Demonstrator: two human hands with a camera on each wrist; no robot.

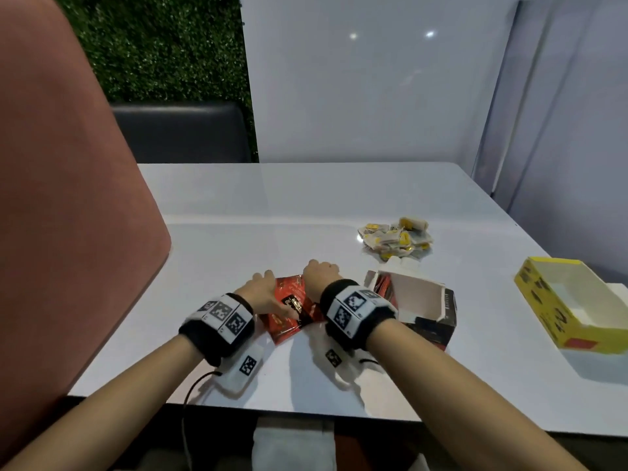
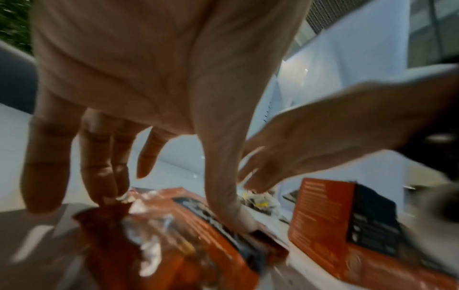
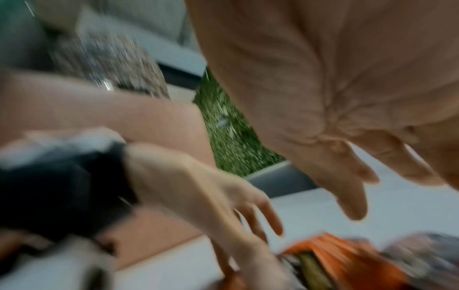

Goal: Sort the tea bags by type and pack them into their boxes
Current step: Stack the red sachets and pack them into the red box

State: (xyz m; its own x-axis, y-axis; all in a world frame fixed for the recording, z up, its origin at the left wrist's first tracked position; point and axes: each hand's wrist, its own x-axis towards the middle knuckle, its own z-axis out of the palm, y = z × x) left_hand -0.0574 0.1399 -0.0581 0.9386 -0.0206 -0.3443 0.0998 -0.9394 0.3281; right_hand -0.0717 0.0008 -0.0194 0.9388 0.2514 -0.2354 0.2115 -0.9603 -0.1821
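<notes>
A loose stack of red tea sachets [image 1: 289,311] lies on the white table [image 1: 339,205] in front of me. My left hand [image 1: 268,288] rests on it, its thumb [image 2: 238,219] pressing on the top sachet [image 2: 186,235] and its straight fingers [image 2: 104,186] touching the far end. My right hand [image 1: 321,269] hovers just right of the stack with its fingers [image 2: 263,176] relaxed and holding nothing. The open red and black box [image 1: 421,311] stands right of my right wrist, with red sachets upright inside. A pile of yellow tea bags [image 1: 397,237] lies farther back. The open yellow box [image 1: 571,307] sits at the right.
A pink chair back [image 1: 68,198] fills the left side, close to the table's left edge. A white wall panel [image 1: 356,79] rises behind the table. The table's near edge runs just under my forearms. The wrist views are blurred.
</notes>
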